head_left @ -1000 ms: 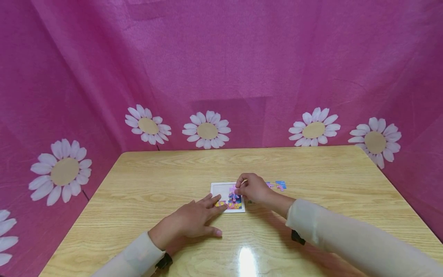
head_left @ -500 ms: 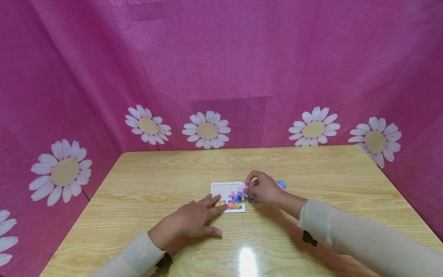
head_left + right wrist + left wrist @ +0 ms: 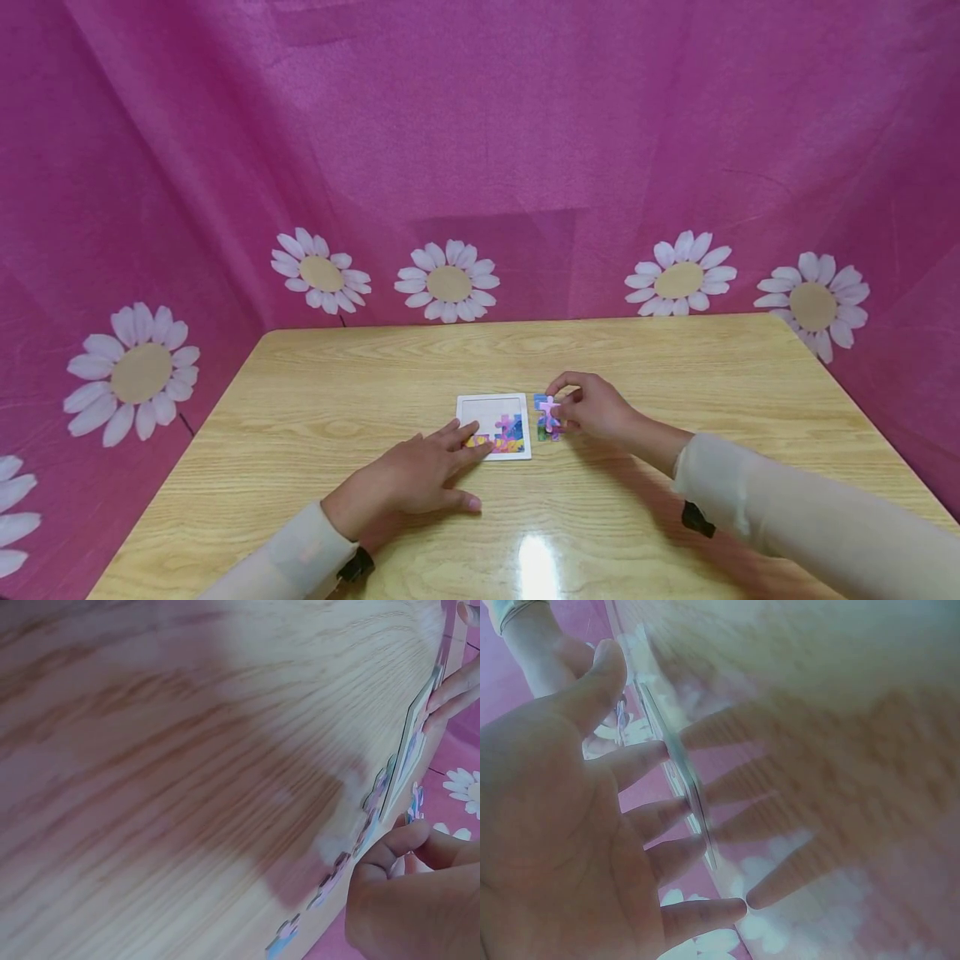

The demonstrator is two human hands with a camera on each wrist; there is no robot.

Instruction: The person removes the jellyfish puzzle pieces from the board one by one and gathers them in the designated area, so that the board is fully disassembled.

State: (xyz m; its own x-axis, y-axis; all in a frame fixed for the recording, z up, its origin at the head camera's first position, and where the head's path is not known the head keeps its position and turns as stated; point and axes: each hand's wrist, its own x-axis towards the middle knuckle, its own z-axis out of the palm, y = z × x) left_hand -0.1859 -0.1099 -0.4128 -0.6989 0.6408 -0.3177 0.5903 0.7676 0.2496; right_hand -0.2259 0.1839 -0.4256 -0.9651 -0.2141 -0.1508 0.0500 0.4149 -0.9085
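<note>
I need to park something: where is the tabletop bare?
The pale wood-grain table is bare beyond the flat white puzzle frame, up to the magenta flowered cloth, and between the cream-sleeved forearms. Crowded: right of the frame, where loose multicoloured jigsaw pieces lie beside the right hand.

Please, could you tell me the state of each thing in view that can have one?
Puzzle tray: partly filled, flat on the table
Held puzzle piece: raised above the table
Loose puzzle pieces: lying beside the puzzle tray
Left hand: spread, touching the puzzle tray
Right hand: pinching the held puzzle piece
</note>
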